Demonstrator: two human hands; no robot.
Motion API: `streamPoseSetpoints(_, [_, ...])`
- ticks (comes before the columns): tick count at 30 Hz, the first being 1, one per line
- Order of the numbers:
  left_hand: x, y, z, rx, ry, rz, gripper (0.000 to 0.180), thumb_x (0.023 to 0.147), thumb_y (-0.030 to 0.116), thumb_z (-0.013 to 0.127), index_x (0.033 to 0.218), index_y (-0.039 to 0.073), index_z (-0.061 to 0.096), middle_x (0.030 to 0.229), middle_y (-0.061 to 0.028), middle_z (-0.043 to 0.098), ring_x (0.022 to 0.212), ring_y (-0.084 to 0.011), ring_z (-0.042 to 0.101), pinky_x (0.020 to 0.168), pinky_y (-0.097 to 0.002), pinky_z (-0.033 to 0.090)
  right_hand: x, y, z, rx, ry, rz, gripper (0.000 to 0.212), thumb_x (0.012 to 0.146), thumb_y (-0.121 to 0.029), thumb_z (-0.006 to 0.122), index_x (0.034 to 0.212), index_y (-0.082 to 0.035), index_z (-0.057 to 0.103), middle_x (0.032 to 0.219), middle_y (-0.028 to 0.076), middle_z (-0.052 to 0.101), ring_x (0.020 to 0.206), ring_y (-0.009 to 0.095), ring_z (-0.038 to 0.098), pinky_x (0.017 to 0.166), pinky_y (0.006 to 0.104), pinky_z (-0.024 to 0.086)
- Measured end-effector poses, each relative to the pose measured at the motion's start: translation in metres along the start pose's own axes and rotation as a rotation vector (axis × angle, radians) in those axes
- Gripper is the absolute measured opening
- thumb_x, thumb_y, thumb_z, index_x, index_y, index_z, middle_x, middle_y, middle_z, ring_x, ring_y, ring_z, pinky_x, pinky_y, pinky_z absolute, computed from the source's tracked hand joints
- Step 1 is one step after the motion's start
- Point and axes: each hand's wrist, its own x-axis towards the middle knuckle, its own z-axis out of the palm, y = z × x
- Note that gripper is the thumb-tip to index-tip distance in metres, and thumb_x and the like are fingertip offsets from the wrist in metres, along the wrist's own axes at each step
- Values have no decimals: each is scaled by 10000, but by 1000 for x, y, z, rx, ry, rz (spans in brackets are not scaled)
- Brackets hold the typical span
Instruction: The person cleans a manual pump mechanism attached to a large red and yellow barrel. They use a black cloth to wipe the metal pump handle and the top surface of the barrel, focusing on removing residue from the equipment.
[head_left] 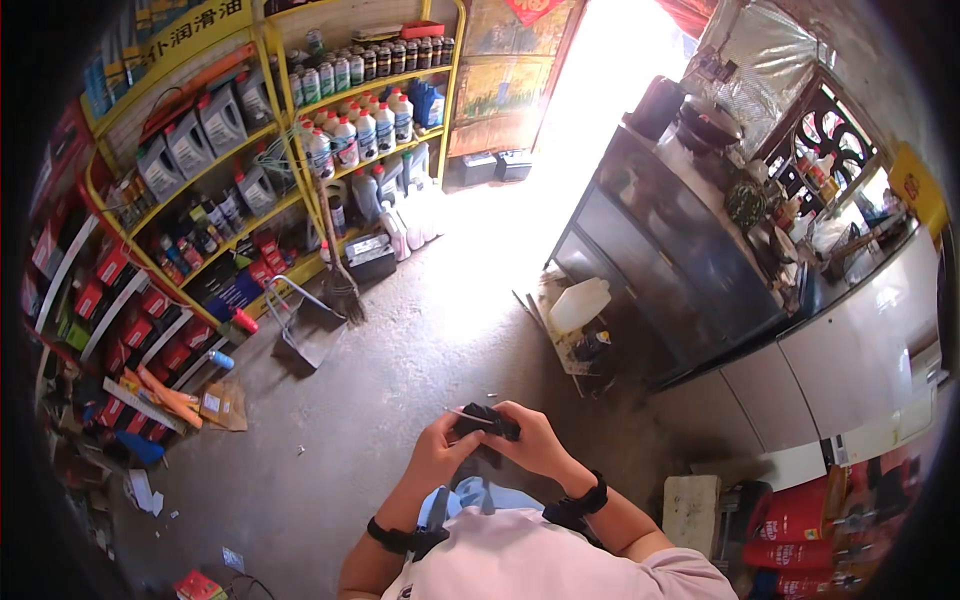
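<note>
Both my hands are closed around a small black object [488, 422] in front of my body, above the floor. It looks blocky, and its exact kind is too small to make out. My left hand [438, 450] grips its left end, with a thin pale strip [468, 415] lying across the top there. On the other end, my right hand [534, 440] has its fingers along the far side and the thumb on the near side. My fingers cover part of the object. Each wrist wears a black band.
Yellow shelves [290, 205] with bottles and cans stand at the far left, near a dustpan [305, 330] and a broom [343, 290]. A low stand with a white jug [580, 305] is ahead right, beside a dark cabinet [640, 235]. Red packages [795, 530] lie near right.
</note>
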Motion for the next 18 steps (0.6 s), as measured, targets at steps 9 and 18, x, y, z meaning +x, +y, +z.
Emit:
streamPoseSetpoints(9, [153, -1, -117, 143, -73, -171, 540, 865, 39, 705, 1356, 5, 483, 1250, -118, 593, 943, -164, 678, 766, -281, 561, 212, 53, -8, 367, -152, 169, 241, 945, -142, 660, 1135, -2, 611, 859, -13, 601, 771, 52, 506, 667, 229, 446])
streamPoseSetpoints(18, [370, 64, -267, -121, -251, -137, 591, 858, 55, 741, 1376, 6, 460, 1215, -126, 624, 1002, -183, 666, 846, -299, 555, 440, 45, 14, 210, -215, 274, 298, 949, -98, 647, 1222, 3, 580, 961, 69, 657, 896, 99, 563, 825, 285, 487])
